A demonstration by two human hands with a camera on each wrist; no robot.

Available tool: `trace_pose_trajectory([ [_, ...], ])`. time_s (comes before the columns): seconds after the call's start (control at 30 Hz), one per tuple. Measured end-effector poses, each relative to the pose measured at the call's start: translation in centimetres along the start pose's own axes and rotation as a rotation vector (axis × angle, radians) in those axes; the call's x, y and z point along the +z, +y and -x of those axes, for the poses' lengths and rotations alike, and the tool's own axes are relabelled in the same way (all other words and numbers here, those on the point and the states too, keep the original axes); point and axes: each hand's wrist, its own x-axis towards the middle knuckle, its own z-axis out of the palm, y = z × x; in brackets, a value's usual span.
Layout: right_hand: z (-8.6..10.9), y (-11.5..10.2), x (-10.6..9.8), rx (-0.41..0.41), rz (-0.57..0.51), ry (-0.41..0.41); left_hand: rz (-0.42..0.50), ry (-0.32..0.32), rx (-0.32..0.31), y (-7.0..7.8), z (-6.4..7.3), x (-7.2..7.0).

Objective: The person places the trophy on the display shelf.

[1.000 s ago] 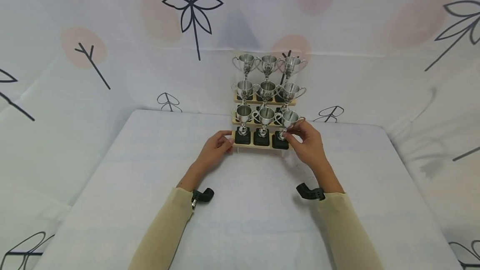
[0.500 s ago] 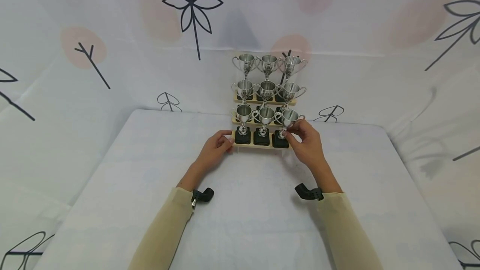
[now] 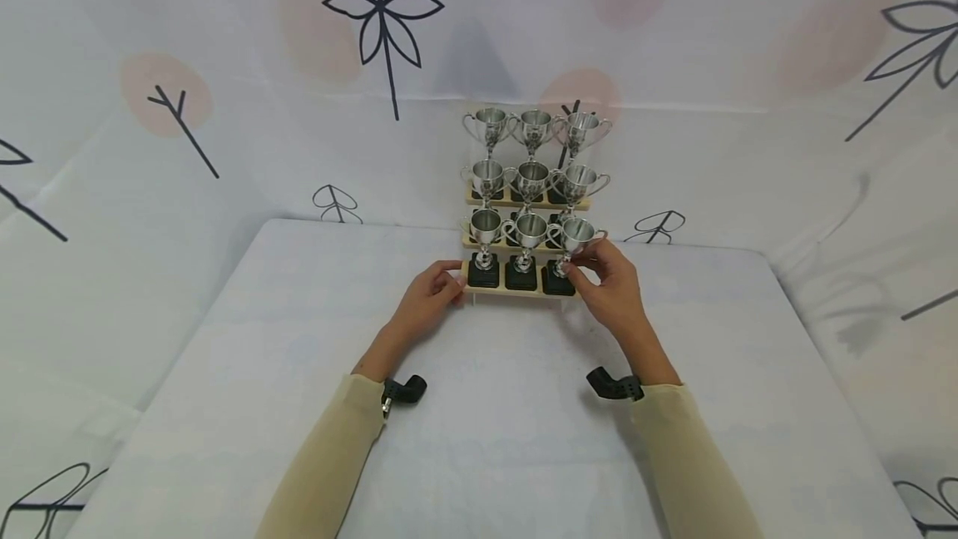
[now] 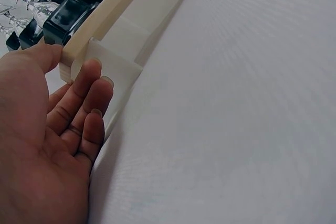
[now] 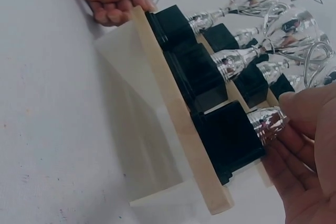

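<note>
Silver two-handled trophy cups on black square bases stand in three rows on a tiered display stand (image 3: 505, 292) with pale wooden shelves. My left hand (image 3: 428, 302) holds the left end of the lowest shelf (image 4: 100, 19), its thumb at the upper edge and its other fingers curled below. At the front row's right end, my right hand (image 3: 615, 289) pinches the stem of a trophy (image 3: 577, 235) between thumb and fingers. That trophy's black base (image 5: 231, 135) sits upright on the shelf, beside the middle front trophy (image 3: 530, 233).
Whitish supports (image 5: 147, 108) carry the shelf above the white-covered table (image 3: 479, 422). Close behind the stand hangs a white backdrop (image 3: 718, 165) with leaf and flower drawings. Each wrist wears a black strap device (image 3: 404, 390).
The front right trophy has shifted slightly back on the shelf, in line with its neighbours, and my right hand has moved a little with it. My left hand has stayed in place.
</note>
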Motion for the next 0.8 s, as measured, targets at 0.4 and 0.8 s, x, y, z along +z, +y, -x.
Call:
trace_pose_trajectory([
  [0.4,0.4,1.7,-0.8,-0.041,-0.072,0.005,-0.02,-0.014,-0.013,-0.1,-0.1,0.1],
  [0.8,1.3,2.6,-2.2,-0.054,0.024,-0.011,-0.022,-0.03,-0.037,0.5,0.1,-0.3],
])
